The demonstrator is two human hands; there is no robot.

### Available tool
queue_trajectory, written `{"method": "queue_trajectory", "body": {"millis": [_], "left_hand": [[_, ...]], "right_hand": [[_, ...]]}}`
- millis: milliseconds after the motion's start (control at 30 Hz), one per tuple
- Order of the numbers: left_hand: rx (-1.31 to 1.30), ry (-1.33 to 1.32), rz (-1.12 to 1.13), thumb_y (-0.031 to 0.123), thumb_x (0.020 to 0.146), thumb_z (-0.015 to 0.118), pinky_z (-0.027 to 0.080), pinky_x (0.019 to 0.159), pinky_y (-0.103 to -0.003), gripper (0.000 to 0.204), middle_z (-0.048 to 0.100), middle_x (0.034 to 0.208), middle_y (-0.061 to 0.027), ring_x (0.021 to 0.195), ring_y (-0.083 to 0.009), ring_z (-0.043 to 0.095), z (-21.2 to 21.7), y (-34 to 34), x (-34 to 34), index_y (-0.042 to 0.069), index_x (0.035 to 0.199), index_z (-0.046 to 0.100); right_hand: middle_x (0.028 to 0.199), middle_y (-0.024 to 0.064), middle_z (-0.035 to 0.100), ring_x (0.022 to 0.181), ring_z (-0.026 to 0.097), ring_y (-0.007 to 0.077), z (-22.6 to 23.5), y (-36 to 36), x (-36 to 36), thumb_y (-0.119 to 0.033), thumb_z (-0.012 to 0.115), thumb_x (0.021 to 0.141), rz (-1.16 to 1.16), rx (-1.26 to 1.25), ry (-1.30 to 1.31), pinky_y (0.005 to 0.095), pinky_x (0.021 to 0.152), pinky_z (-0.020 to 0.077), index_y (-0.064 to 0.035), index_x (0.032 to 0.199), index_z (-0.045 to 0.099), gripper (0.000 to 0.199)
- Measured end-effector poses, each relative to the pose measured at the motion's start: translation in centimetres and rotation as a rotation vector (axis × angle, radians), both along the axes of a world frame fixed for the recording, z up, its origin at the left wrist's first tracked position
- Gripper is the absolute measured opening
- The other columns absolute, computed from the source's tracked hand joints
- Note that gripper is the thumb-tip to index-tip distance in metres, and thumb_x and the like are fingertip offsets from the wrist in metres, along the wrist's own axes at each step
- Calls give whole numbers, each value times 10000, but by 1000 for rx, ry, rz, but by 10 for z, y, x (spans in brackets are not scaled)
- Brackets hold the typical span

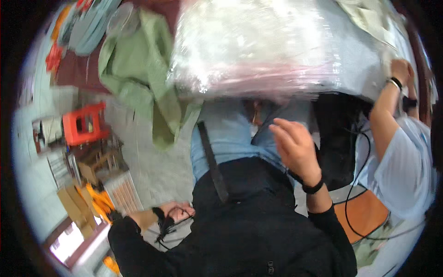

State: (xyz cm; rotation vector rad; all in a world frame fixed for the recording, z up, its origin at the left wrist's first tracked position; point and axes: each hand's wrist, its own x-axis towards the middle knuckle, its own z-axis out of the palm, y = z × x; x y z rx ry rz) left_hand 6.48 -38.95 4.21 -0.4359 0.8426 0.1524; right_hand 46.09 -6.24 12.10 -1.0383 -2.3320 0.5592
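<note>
In the head view, the right hand (295, 147) is raised over the lap, palm turned inward and fingers stretched out with nothing between them, so its grip is apart; a black band (314, 186) circles that wrist. The left hand (181, 212) sits low beside the left hip, fingers curled near a black cord (162, 232); whether its grip is clamped on the cord, I cannot tell. In front, one mass of clear plastic film (254, 44) lies on the worktop (76, 76), just beyond the right hand. Any writing is too blurred to read. Counted around them: one green garment (159, 83) hanging over the edge, one red plastic stool (86, 124), and one co-worker (404, 166) at the right.
</note>
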Motion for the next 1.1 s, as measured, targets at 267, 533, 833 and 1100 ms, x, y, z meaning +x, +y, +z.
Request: {"method": "queue_trajectory", "body": {"millis": [267, 533, 833, 1100], "left_hand": [[0, 42, -269, 209, 944, 547, 306, 394, -184, 141, 688, 988, -13, 520, -12, 467, 27, 33, -5, 107, 920, 453], [136, -132, -217, 148, 910, 612, 428, 646, -191, 175, 651, 1155, -105, 985, -103, 603, -12, 17, -8, 72, 881, 458], [247, -139, -477, 144, 896, 585, 465, 745, -222, 171, 651, 1145, -82, 1021, -118, 592, -30, 14, -5, 22, 1013, 563], [870, 444, -1336, 305, 852, 568, 459, 716, -409, 273, 663, 874, -147, 856, -316, 620, -29, 140, 0, 53, 891, 664]], "right_hand": [[1105, 156, 625, 988, 603, 317, 5, -9, -12, 44, 626, 777, 35, -109, -87, 397, 859, 471, -23, 1059, 627, 291], [1118, 165, 619, 1009, 601, 316, 1, -1, -20, 52, 591, 822, 126, -113, -191, 387, 874, 469, -2, 1074, 624, 260], [1140, 163, 610, 1041, 588, 320, -2, -4, -23, 32, 599, 823, 164, -176, -224, 390, 902, 454, -10, 1089, 617, 270], [1160, 162, 576, 1023, 553, 343, -38, -4, 9, -101, 655, 802, 102, -264, -515, 429, 879, 439, -42, 1120, 580, 332]]}}
